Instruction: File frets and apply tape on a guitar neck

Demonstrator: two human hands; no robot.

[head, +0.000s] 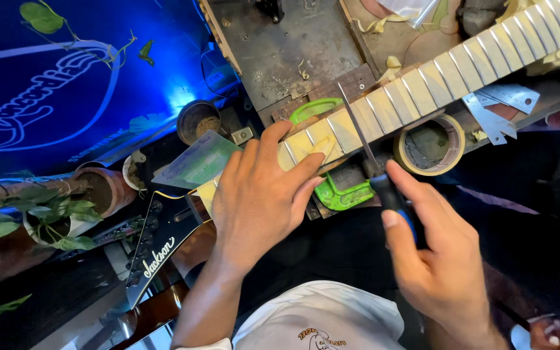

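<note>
Two hands, left [260, 194] on taped guitar neck [422, 81], right [439, 259] w/ file [358, 126]

The tape roll [430, 144] lies under the guitar neck [422, 81], right of the clamp [339, 192].

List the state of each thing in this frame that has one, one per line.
Left hand: pressed flat on the guitar neck, fingers spread.
Right hand: closed round the file's blue handle.
File: blade laid across the neck, at a fret.
Guitar neck: lying on the bench, fretboard covered in pale tape between frets.
Green clamp: under the neck, partly hidden.
Tape roll: lying flat, partly under the neck.
</note>
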